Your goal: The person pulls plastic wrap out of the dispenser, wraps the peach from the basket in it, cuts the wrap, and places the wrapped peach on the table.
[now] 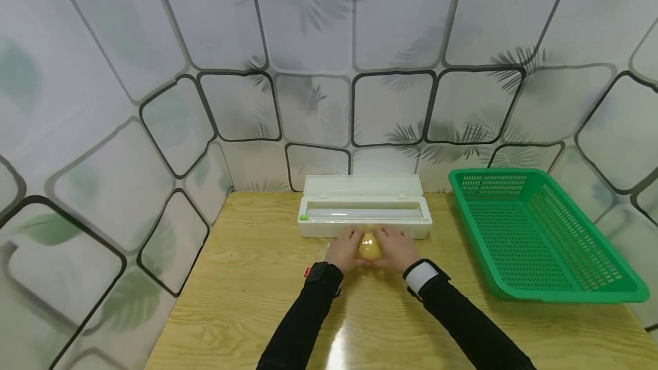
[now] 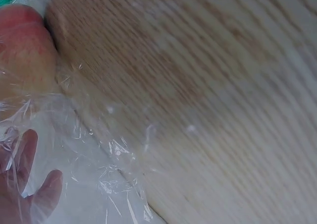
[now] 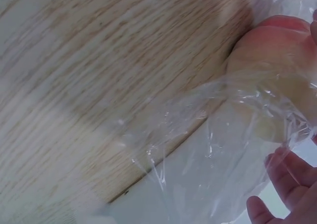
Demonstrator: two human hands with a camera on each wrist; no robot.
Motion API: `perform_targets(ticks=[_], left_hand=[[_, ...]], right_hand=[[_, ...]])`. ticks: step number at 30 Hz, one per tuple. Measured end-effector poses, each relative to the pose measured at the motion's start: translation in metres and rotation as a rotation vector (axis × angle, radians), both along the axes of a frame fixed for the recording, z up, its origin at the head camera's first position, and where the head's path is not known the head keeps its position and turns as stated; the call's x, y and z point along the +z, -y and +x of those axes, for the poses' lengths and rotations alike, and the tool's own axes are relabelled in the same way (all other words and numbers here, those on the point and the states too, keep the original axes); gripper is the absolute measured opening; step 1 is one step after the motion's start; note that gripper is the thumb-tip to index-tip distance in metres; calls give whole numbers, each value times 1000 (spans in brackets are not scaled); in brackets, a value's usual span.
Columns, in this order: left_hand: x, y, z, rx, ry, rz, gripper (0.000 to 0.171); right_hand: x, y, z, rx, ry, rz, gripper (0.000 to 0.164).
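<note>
A peach (image 1: 370, 248) sits on the wooden table just in front of a white cling film dispenser (image 1: 316, 229). My left hand (image 1: 344, 251) and right hand (image 1: 397, 250) cup it from both sides, thumbs at its near side and fingers beyond. Clear cling film (image 3: 198, 135) lies crumpled over the peach and spreads outward, as the right wrist view shows. Through the film in the left wrist view, bent fingers (image 2: 25, 159) show beside the red and yellow fruit. Part of each hand's contact with the peach is hidden.
The dispenser's lid (image 1: 362, 185) stands raised against the patterned wall, with the roll visible inside and a green slider (image 1: 304, 217) at the left end. A green plastic basket (image 1: 501, 267) stands at the table's right side. Wall fabric encloses the back and sides.
</note>
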State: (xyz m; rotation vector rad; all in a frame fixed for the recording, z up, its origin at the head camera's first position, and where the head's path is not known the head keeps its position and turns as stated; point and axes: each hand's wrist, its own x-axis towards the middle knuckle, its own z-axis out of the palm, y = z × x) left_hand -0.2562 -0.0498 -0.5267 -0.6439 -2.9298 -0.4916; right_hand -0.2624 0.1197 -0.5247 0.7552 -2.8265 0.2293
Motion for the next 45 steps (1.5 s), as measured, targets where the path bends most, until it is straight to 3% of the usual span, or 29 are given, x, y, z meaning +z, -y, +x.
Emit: perform_targets(ticks=[4, 10, 12, 14, 16, 19, 23, 28, 32, 38, 45], left_hand=[[2, 2, 1, -4, 1, -14, 70], [4, 12, -2, 1, 21, 44, 64], [6, 21, -4, 26, -18, 85, 58], [8, 31, -7, 70, -101, 102, 51], [12, 42, -11, 128, -189, 103, 45], [15, 58, -19, 244, -255, 84, 41], [15, 78, -28, 345, -196, 113, 52], [7, 97, -36, 384, -36, 164, 73], [2, 103, -40, 413, 49, 252, 76], [-4, 108, -39, 430, 93, 243, 72], [-1, 107, -36, 424, 50, 270, 64]], right_hand=[[2, 2, 2, 12, -12, 9, 78], [6, 4, 6, -8, 25, -7, 76], [6, 3, 7, -12, 25, -8, 75], [6, 3, 7, -15, 31, -11, 74], [6, 2, 8, -20, 45, -20, 74], [5, -1, 9, -37, 68, -23, 76], [5, -3, 11, -46, 70, -25, 77], [5, -1, 13, -40, 86, -36, 76], [6, 1, 13, -48, 108, -34, 76], [5, 3, 13, -49, 126, -14, 75], [3, 2, 13, -54, 131, -20, 75]])
